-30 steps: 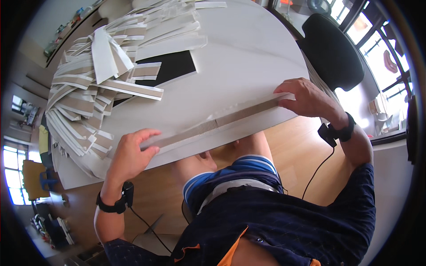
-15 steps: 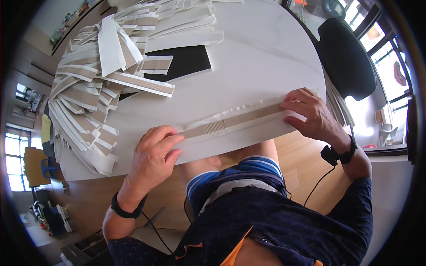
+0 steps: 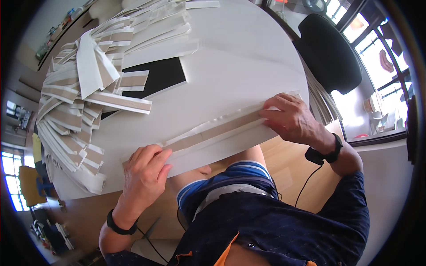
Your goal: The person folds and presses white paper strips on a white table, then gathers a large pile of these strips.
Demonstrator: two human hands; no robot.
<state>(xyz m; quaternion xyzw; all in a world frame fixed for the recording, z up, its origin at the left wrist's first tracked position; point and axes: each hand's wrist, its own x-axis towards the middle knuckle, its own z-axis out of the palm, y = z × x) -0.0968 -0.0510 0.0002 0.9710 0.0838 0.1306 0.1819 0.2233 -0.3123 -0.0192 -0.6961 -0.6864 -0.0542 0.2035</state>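
Observation:
A long white strip with a beige band down its middle (image 3: 208,133) lies at the front edge of the white table (image 3: 244,53), slanting up to the right. Its left end is pinched in my left hand (image 3: 146,172), thumb and fingers closed together. Toward the other end, my right hand (image 3: 290,119) grips the strip with bent fingers, and a short end shows beyond them. Between my hands the band looks mostly smooth. My fingers hide parts of both ends.
Many similar strips form a loose pile (image 3: 91,71) along the table's left side. A black sheet (image 3: 166,73) lies partly under them. Beyond the table's right edge stands a black chair (image 3: 330,53), with more long strips (image 3: 321,99) hanging beside it.
The whole view has shifted, so the table and pile appear farther left. Fine ribbed creases in the strip's beige band have smoothed out. Both hands keep their hold.

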